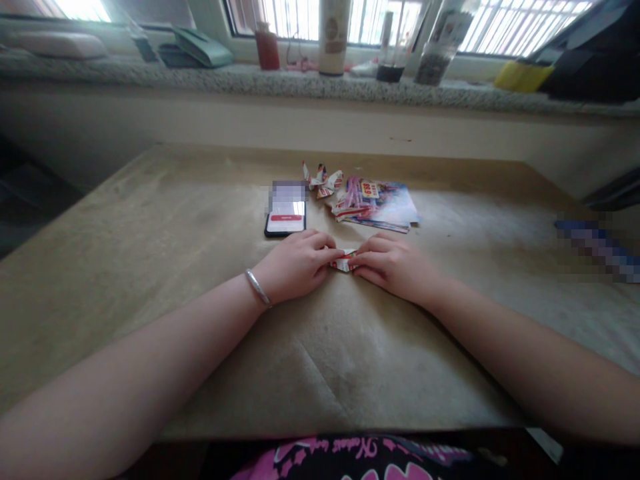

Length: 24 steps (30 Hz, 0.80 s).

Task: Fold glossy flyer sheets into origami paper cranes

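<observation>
A small folded piece of printed paper [343, 264], white with red and green, lies on the table between my hands. My left hand [301, 265], with a silver bangle at the wrist, presses its fingers on the paper's left end. From the other side, my right hand [395, 267] has its fingers closed on the right end. The fingertips hide both ends of the paper. Just beyond my left hand is a phone [285, 217] with a lit screen. Past the paper stand folded paper shapes [325, 181] in the same print, beside a stack of colourful flyers [393, 203].
A tan cover lies over the table [200, 200]. At its right edge is a blurred blue item [600, 250]. Along the stone windowsill [300, 81] behind stand a red bottle [267, 47], a tall pale container [334, 37], clear jars and a yellow-and-black item [525, 75].
</observation>
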Available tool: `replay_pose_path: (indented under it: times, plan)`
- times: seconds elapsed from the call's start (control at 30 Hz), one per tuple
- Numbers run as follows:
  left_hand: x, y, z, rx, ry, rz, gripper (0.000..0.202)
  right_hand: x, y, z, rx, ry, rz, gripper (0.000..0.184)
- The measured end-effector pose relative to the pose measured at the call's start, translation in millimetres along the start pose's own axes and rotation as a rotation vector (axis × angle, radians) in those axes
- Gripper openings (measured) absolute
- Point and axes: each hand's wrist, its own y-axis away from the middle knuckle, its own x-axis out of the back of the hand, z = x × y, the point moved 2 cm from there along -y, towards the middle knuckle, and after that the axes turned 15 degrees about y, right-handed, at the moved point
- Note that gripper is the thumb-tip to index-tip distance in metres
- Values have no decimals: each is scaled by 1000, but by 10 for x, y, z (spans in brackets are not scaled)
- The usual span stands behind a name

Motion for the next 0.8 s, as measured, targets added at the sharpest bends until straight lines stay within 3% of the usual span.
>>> replay_pose_path:
  times: [0.2,0.5,0.8]
  plan:
    - [-18,-21,-33,-3,-21,41,28,1,-29,-101,-10,111,-34,26]
    - [-18,-31,23,-58,-120,39,23,-28,-41,-65,-3,184,-43,23]
    - [-75,-70,-44,20,30,53,19,-58,-102,-36,-174,-79,-14,18]
